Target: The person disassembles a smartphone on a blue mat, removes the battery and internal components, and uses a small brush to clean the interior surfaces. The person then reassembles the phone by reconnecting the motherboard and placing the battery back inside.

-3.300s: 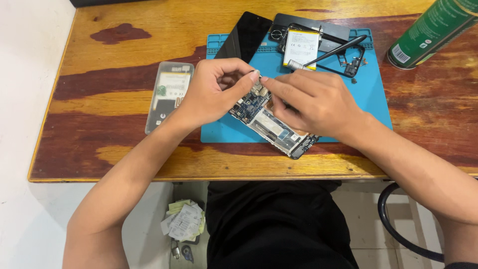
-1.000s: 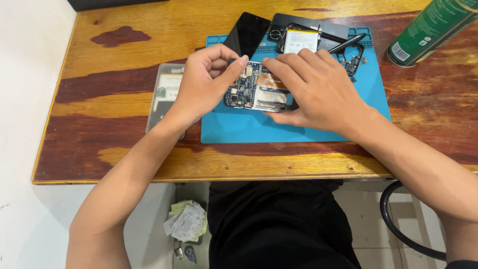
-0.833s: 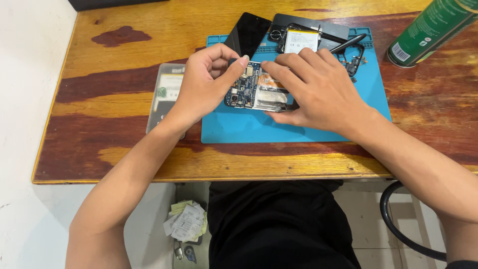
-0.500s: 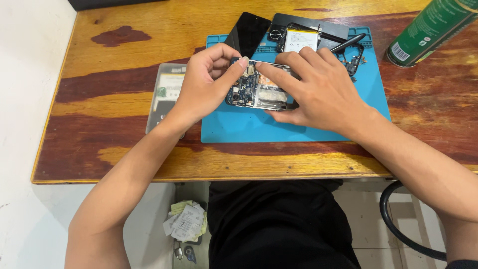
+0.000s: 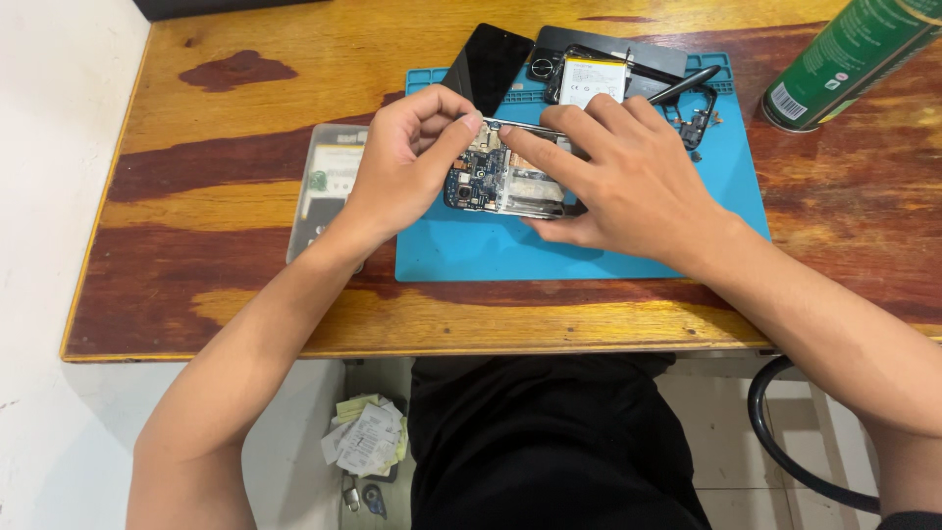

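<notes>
Since three seconds ago I see the opened phone [image 5: 502, 182] turned crosswise, both hands pinching it: left hand [image 5: 407, 162] on its left end, right hand [image 5: 628, 172] over its right.

The table [image 5: 245, 147] is varnished wood, glossy, with dark red-brown patches worn into the yellow grain, and the blue mat [image 5: 491, 255] on it looks like matt, smooth rubber or silicone. The opened phone [image 5: 500, 182] between the left hand [image 5: 407, 162] and the right hand [image 5: 618, 172] shows bare circuit board with small shiny metal parts inside a clear-looking plastic frame, while the black screen panel [image 5: 488, 64] is smooth glossy glass. The green spray can [image 5: 844, 59] has a painted metal sheen, the transparent case [image 5: 329, 186] is clear plastic, and the crumpled slips [image 5: 368, 437] on the floor are paper.
</notes>
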